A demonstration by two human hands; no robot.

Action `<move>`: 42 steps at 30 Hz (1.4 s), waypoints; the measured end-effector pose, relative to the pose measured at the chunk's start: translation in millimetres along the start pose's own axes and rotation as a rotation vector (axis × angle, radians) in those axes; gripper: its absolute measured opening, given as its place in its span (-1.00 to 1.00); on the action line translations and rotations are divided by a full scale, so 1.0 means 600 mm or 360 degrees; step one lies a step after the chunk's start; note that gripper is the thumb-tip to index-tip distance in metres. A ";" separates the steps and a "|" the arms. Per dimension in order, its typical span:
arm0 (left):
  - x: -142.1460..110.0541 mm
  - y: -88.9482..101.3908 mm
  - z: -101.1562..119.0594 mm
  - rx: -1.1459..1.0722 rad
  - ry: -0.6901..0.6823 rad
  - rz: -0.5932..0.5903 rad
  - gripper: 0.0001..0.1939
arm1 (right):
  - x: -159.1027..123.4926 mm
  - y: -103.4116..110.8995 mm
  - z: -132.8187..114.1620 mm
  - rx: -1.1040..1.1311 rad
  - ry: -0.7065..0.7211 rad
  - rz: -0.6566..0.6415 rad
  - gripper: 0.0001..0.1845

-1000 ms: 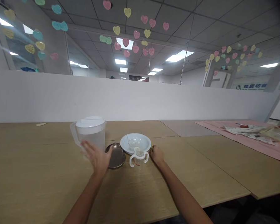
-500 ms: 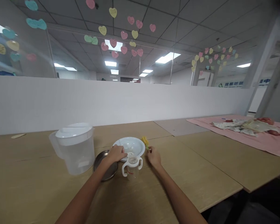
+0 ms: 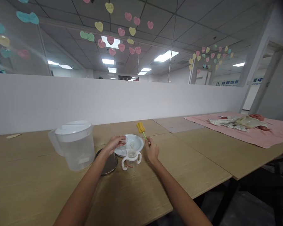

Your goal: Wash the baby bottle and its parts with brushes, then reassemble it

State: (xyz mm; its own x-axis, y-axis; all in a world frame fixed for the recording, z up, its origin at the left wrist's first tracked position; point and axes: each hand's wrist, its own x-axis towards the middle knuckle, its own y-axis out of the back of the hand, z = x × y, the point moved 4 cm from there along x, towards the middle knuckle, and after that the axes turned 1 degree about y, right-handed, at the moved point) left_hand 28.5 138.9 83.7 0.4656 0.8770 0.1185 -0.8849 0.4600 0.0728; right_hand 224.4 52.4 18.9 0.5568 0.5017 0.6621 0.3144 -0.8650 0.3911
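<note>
Over the bowl (image 3: 138,144)'s left side, the left hand (image 3: 113,144)'s grip is closed on a small clear piece (image 3: 124,141). The right hand (image 3: 152,151)'s grip pinches the yellow brush (image 3: 141,127) by its green stem, head up, by the right rim. A two-handled bottle (image 3: 132,164) stands in front; the left forearm partly blocks the metal tray (image 3: 110,164), near the pitcher (image 3: 76,150) on the surface (image 3: 198,163).
</note>
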 end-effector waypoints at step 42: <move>-0.030 -0.006 0.071 -0.1360 0.0232 0.0153 -0.90 | -0.023 0.028 -0.063 0.0289 0.0977 0.0025 -0.70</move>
State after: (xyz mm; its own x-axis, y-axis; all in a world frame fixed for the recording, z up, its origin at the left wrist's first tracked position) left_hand 23.8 115.6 123.3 0.4343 0.8996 -0.0463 -0.6514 0.2782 -0.7059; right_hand 193.0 31.3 40.3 0.0377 0.3566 0.9335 0.4650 -0.8331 0.2995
